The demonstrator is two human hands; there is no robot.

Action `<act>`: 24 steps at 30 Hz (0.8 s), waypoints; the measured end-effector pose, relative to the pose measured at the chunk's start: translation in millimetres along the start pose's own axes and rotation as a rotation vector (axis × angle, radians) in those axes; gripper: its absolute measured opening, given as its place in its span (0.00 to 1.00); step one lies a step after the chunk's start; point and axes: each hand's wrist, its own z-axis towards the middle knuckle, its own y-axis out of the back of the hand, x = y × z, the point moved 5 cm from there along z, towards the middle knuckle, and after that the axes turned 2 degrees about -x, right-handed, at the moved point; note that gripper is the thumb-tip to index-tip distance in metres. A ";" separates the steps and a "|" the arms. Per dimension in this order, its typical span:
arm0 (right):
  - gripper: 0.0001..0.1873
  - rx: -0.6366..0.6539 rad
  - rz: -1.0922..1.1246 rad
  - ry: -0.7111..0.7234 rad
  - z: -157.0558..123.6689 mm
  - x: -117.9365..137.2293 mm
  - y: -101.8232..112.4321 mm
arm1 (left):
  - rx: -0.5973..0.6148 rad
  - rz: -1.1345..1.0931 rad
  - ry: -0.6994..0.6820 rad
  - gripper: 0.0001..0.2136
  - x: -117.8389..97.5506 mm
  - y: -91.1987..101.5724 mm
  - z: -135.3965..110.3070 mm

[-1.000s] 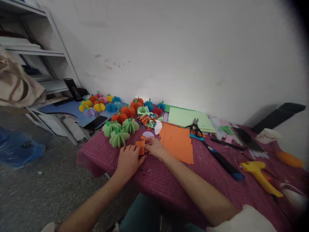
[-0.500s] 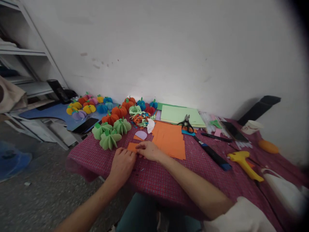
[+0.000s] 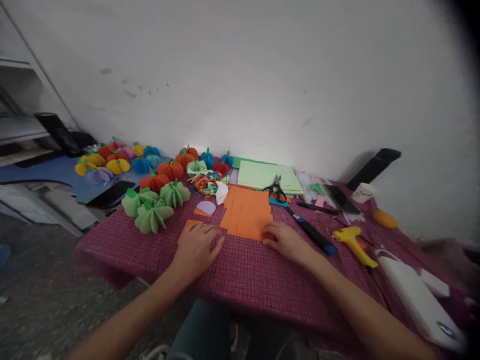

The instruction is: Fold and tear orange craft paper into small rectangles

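My left hand (image 3: 195,248) lies flat, fingers stretched out, on a small orange paper piece (image 3: 186,226) on the red checked tablecloth (image 3: 240,270). My right hand (image 3: 285,240) rests open at the near right corner of the orange paper sheets (image 3: 247,212), fingertips touching their edge. A lilac paper circle (image 3: 206,207) lies just beyond my left hand. Three green paper pumpkins (image 3: 153,201) stand to the left of it.
Many coloured paper pumpkins (image 3: 150,162) line the wall at the back left, beside a heap of paper scraps (image 3: 205,182). Scissors (image 3: 275,188) lie on light green sheets (image 3: 264,176). A blue-tipped cutter (image 3: 311,232), a yellow glue gun (image 3: 354,245), a phone (image 3: 339,198), a cup (image 3: 363,192).
My right hand moved right, from the small orange piece to the corner of the orange sheets. My left hand slid forward onto the small piece. The view turned to the right.
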 end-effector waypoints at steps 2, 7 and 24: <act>0.09 -0.011 0.004 0.034 -2.3 2.3 -1.1 | 0.052 -0.156 -0.035 0.12 -15.2 -9.9 18.9; 0.11 -0.075 0.019 0.059 -4.7 8.0 3.8 | 0.223 -0.456 0.003 0.11 -39.9 -55.4 74.2; 0.20 -0.384 0.515 -0.387 21.1 -61.5 -13.4 | 0.193 -0.412 -0.046 0.10 -29.0 -103.3 87.7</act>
